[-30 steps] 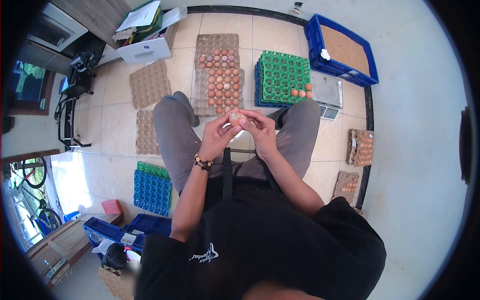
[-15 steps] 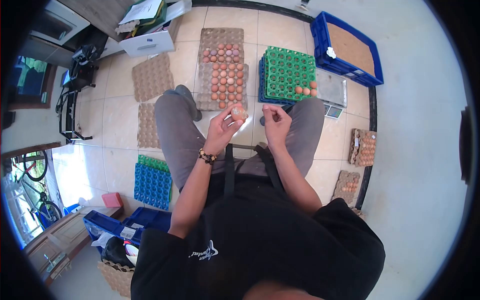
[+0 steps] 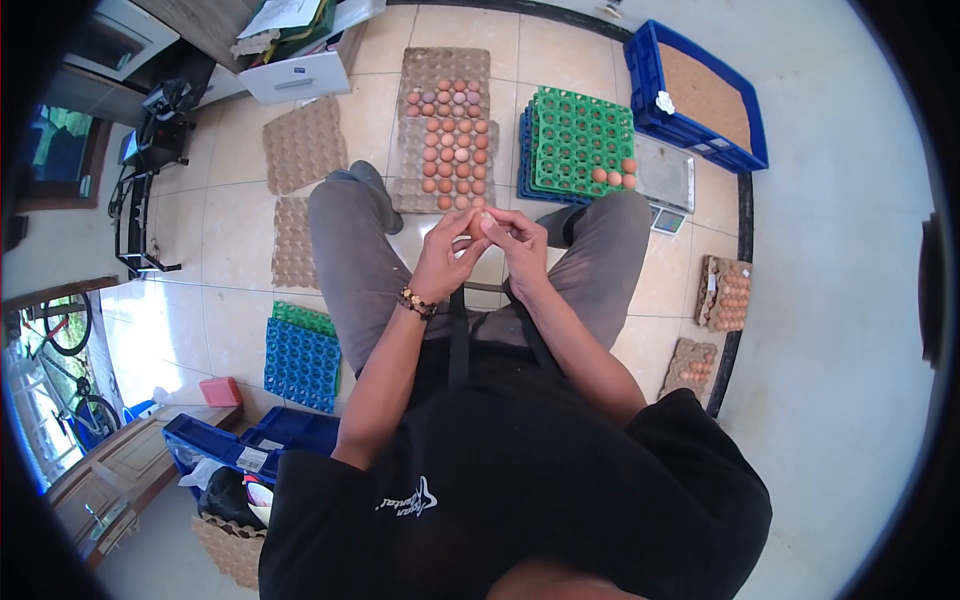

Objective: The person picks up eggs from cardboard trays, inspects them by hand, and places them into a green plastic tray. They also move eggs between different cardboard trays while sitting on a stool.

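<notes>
Between my knees, a brown egg is gripped in the fingers of my left hand. My right hand has its thumb and fingers on the same egg from the other side. Fingers cover much of its shell. Just beyond my hands lie cardboard egg trays partly filled with brown eggs. To their right stands a stack of green plastic egg trays on blue ones, with several eggs at its near right corner.
A digital scale sits right of the green stack, near a blue crate of brown grainy material. Cardboard trays and blue plastic trays lie on the left. More egg trays line the right wall.
My right hand has moved left, from beside the egg onto it, and now touches it together with my left hand. The egg stays in my left fingers.
</notes>
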A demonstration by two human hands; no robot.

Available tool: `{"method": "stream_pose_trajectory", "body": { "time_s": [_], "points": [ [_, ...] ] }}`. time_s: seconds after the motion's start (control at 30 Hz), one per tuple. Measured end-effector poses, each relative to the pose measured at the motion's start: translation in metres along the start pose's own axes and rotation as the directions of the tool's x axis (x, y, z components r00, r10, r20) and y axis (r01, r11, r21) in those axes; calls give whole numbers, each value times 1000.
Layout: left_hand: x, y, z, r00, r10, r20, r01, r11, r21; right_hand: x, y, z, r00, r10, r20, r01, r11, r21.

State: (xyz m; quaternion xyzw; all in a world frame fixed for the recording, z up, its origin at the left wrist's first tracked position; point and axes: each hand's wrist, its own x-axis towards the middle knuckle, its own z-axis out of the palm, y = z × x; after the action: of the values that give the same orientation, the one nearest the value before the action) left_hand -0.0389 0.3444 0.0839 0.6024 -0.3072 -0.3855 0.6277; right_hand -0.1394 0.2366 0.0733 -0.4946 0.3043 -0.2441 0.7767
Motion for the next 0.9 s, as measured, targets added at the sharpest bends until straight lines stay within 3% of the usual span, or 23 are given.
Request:
{"method": "stream_pose_trajectory", "body": {
  "time_s": [0.17,0.23,0.27,0.37,0.47,0.57,0.67,0.77,0.9],
  "points": [
    [-3,3,8,999,15,44,-16,1000,27,11,16,-8,973,64,-224,-58,998,33],
    [-4,1,12,999,6,51,-10,998,64,9,15,-7,964,44,-263,-60,997,-56],
    [-2,0,11,999,1,45,-2,1000,20,9,11,-4,960,33,-279,-63,993,-101],
    [-2,-4,11,1000,-16,26,19,992,-124,10,2,-9,967,122,-226,-113,992,52],
    [1,-5,11,1000,-4,5,5,977,-215,13,11,-7,910,-136,-392,-8,939,-344],
    [1,0,10,999,28,-19,-30,989,-144,12,7,-19,901,-334,-277,153,842,-517],
    [-1,1,9,996,74,-51,-75,997,-15,3,-14,-9,995,-90,-48,81,985,-155],
    [0,-2,7,987,150,-61,-143,985,101,-11,-24,13,995,-103,10,102,962,-255],
    [-2,-1,7,982,185,-47,-172,965,197,-2,1,2,993,-118,-23,115,989,-90]
  ]
}}
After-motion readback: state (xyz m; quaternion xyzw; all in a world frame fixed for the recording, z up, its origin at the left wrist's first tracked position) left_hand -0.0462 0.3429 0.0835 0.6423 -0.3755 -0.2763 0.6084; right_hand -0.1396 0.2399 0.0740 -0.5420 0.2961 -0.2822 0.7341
